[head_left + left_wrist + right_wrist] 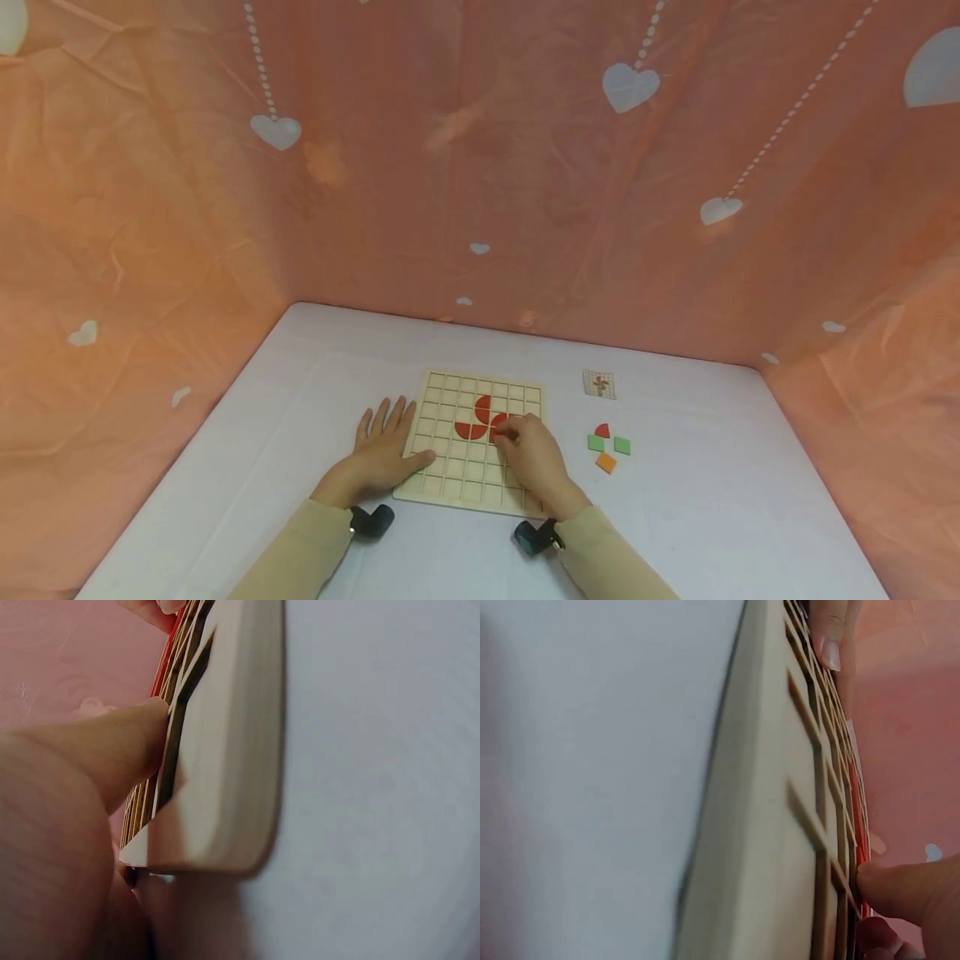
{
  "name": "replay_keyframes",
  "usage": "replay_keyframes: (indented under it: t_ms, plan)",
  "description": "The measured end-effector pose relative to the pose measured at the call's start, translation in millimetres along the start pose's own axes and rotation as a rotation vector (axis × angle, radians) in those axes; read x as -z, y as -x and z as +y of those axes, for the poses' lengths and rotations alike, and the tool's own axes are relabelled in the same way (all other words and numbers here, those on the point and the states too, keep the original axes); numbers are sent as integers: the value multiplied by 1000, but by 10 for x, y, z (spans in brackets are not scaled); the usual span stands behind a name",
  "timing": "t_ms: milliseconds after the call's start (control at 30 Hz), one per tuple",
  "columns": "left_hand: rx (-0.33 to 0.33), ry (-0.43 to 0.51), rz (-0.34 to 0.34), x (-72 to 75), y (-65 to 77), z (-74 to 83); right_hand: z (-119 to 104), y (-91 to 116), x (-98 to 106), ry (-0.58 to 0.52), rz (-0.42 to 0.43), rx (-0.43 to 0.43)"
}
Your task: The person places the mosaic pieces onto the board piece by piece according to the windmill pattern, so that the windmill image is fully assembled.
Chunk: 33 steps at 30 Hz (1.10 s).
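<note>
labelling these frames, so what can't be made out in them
- Head: full outline of the red piece at the right hand, partly hidden by its fingers.
- Head: fine details on the small card, too small.
- Left wrist: the far end of the board, cut off by the top edge.
- Right wrist: shapes of the red pieces, seen nearly edge-on.

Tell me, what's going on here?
A person's right hand pinches a red piece at the wooden grid board, beside other red pieces. Their left hand lies at the board's left edge, thumb on top. Right of the board lie a loose red piece, two green pieces, an orange piece and a pattern card.
</note>
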State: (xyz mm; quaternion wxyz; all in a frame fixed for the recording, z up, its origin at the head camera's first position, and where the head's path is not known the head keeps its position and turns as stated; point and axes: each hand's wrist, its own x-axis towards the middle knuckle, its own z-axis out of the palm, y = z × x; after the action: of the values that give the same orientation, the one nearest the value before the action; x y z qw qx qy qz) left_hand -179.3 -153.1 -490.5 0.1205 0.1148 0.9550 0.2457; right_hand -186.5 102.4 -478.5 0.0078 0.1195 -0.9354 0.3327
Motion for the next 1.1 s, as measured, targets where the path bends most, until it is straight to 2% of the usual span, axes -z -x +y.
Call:
replay_keyframes:
  t_ms: [133, 233, 433, 567, 667, 833, 1100]
  plan:
    - [-13, 0, 14, -17, 4, -9, 27, 17, 43, -5, 10, -12]
    - [-17, -7, 18, -32, 0, -18, 115, 15, 138, -20, 47, -71]
    - [-2, 0, 2, -18, 7, -2, 481, 14, 492, -11, 120, -269]
    - [1, 6, -5, 5, 21, 4, 721, 43, 735, 53, 163, -322]
    - [-5, 7, 1, 12, 21, -1, 846, 68, 847, 80, 165, -363]
    - [-4, -4, 0, -2, 6, -18, 938, 98, 894, 84, 137, -414]
    - [-2, -3, 4, -24, -15, -29, 975, 111, 874, 94, 134, -412]
